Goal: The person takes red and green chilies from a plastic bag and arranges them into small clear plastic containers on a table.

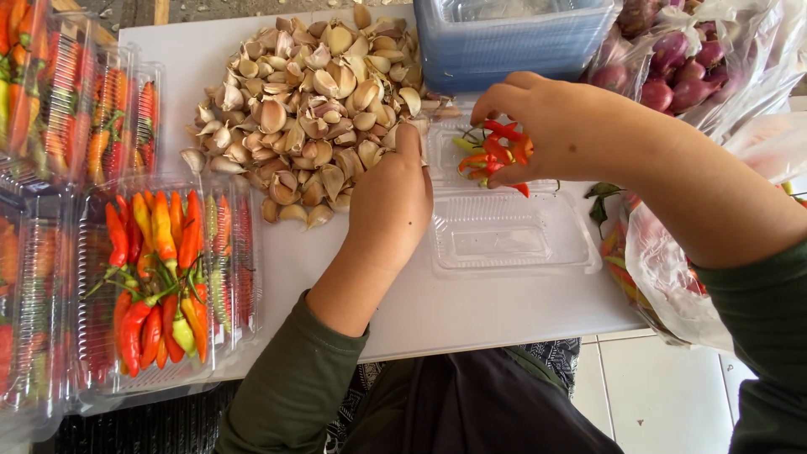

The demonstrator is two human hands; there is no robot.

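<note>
Lowering a pinch of small red and orange chillies (498, 153) with the right hand (538, 126), fingers curled around them, into an open clear clamshell box (513, 235) at centre right. Steadying the box's edge with the left hand (391, 206), fingers hidden, beside a garlic clove heap (315, 101) at top centre. Filling step apparently underway; closing the lid seemingly needing a free hand. Packed chilli boxes (160, 277) lining the left.
</note>
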